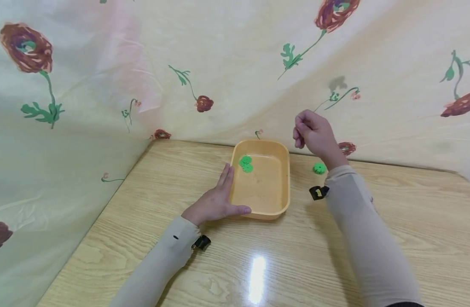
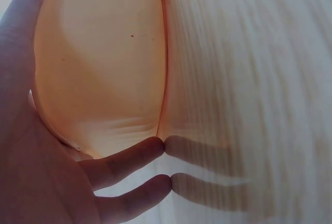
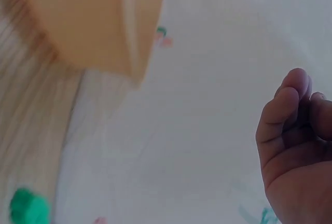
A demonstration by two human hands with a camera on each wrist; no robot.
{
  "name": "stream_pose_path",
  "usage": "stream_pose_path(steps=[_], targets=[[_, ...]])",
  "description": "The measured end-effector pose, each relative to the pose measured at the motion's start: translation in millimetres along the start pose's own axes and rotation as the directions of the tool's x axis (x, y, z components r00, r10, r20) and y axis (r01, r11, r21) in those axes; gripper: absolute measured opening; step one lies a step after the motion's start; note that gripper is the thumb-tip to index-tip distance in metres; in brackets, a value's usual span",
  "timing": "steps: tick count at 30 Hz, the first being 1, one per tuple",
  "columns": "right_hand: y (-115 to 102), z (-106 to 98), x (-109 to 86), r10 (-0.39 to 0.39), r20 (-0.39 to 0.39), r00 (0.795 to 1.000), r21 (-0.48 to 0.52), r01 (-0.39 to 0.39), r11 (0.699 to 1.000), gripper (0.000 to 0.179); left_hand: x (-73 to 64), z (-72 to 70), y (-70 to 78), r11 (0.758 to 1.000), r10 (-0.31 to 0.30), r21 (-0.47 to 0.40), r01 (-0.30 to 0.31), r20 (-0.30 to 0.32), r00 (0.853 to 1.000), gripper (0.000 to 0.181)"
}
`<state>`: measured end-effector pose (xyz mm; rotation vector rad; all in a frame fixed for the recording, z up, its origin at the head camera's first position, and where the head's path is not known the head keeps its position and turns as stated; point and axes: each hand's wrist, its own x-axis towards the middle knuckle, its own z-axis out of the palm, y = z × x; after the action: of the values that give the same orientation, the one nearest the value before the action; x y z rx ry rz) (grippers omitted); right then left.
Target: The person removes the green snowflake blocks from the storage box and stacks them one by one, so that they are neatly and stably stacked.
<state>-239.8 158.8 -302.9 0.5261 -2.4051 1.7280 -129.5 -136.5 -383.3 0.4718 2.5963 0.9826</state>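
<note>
Left hand [image 1: 212, 204] at tray [image 1: 263, 216]; right hand [image 1: 313, 133] raised.
Left lies straight-fingered against tray wall, not grasping; right curled, nothing visible within. Green pieces [image 1: 245, 162] inside tray; another green piece [image 1: 319, 168] on table [image 1: 296, 260], right of tray.

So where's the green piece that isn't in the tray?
In the head view, the loose green piece lies on the wooden table, right of the orange tray, just below the right hand.

My head camera looks forward and down; nearer wrist views share the orange, rounded-rectangular plastic tray [image 1: 262, 192], left facing its side, right the far flowered cream sheet [image 1: 231, 47].
</note>
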Motion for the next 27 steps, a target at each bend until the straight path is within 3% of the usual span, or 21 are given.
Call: stream_pose_path(steps=[4, 10, 20, 23, 27], targets=[[-7.6, 21.5, 17.7, -0.010, 0.029, 1.000, 0.012, 0.010, 1.000, 0.016, 1.8, 1.0, -1.7, 1.000, -0.002, 0.012, 0.002, -0.010, 1.000, 0.131], [0.6, 53.2, 36.3, 0.031, 0.083, 0.996, 0.013, -0.032, 0.999, 0.014, 5.1, 2.7, -3.6, 1.000, 0.020, 0.003, -0.020, -0.007, 1.000, 0.131], [26.5, 92.0, 50.6, 0.183, 0.187, 0.965, -0.083, -0.170, 0.982, 0.023, 9.0, 2.9, -3.0, 1.000, 0.027, 0.009, -0.027, -0.002, 1.000, 0.129], [36.7, 100.7, 52.5, 0.243, 0.241, 0.940, -0.148, -0.212, 0.966, 0.031, 10.3, 3.2, -3.8, 1.000, 0.028, 0.005, -0.028, -0.005, 1.000, 0.129], [53.3, 108.0, 52.4, 0.333, 0.344, 0.878, -0.292, -0.237, 0.927, 0.045, 11.6, 3.0, -4.9, 1.000, 0.031, 0.002, -0.031, -0.012, 0.999, 0.129]])
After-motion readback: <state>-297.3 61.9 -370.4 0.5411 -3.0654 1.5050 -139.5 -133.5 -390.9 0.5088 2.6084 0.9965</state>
